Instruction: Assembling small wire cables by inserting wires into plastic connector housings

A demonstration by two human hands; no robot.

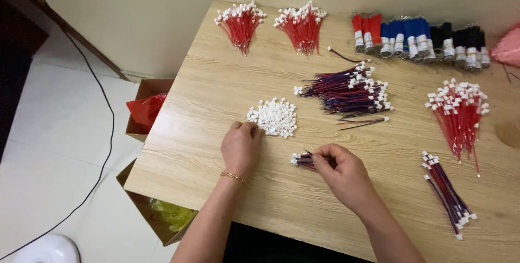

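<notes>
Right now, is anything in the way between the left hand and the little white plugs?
Nothing visible. The left hand already has its fingertips at the edge of the white plugs, with only bare table around them.

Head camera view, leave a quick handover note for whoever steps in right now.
Left hand: fingers in the edge of the white connector pile, picking.
Right hand: pinching a small wire bundle with white connectors on its ends.
Done, by the look of it: red-and-blue wires with connectors, a big heap mid-table and a bundle at right.
Left: loose connectors and two bare-looking wires below the heap.
</notes>
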